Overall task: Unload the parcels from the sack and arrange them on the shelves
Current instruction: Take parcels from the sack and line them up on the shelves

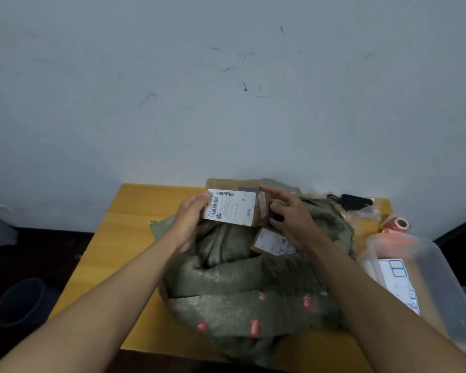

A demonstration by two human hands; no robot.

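my left hand (pixel 190 214) grips a small brown cardboard parcel with a white label (pixel 233 208) above the green woven sack (pixel 242 297); right hand (pixel 291 214) fingers spread, apparently touching its end.

Bare table (pixel 135 211) left of sack (pixel 242 300)
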